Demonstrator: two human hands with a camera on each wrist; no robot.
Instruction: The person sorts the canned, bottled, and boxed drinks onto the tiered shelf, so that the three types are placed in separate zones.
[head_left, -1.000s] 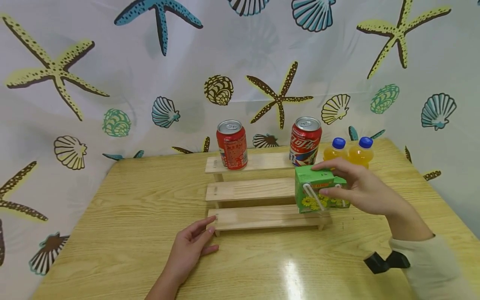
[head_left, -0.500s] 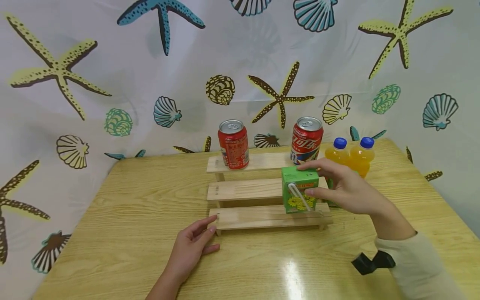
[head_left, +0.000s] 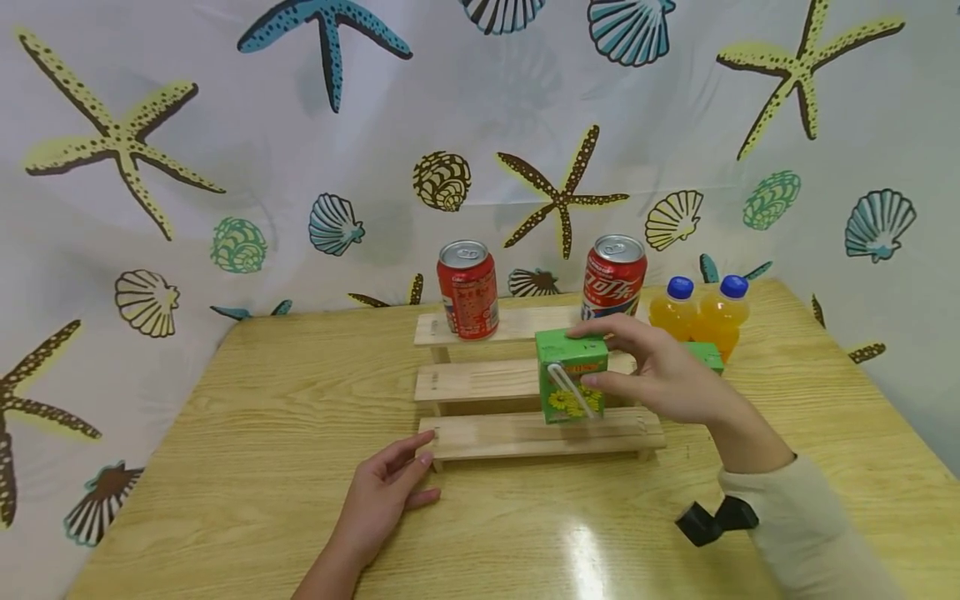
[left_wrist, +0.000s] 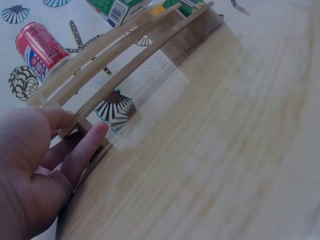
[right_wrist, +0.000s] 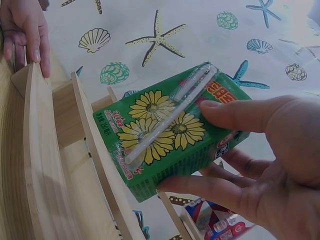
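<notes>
My right hand (head_left: 667,375) grips a green drink carton (head_left: 572,377) with yellow flowers and a white straw, upright over the right half of the wooden three-step rack (head_left: 480,437). In the right wrist view, the thumb and fingers of that hand (right_wrist: 280,160) pinch the carton (right_wrist: 165,130) on opposite sides, a little off the steps (right_wrist: 50,165). My left hand (head_left: 378,500) touches the left end of the lowest step with its fingertips; the left wrist view shows this hand (left_wrist: 40,170) with fingers loosely extended at the rack's end (left_wrist: 100,95).
Two red cans stand on the top step, one at the left (head_left: 468,292) and one at the right (head_left: 613,275). Right of the rack are two orange drink bottles with blue caps (head_left: 722,321) and another green carton (head_left: 705,356). A patterned cloth (head_left: 375,100) hangs behind the table (head_left: 262,467).
My right hand has carried the carton left, from the rack's right end to over its steps. Another green carton now shows behind that hand. The left hand stays at the rack's end.
</notes>
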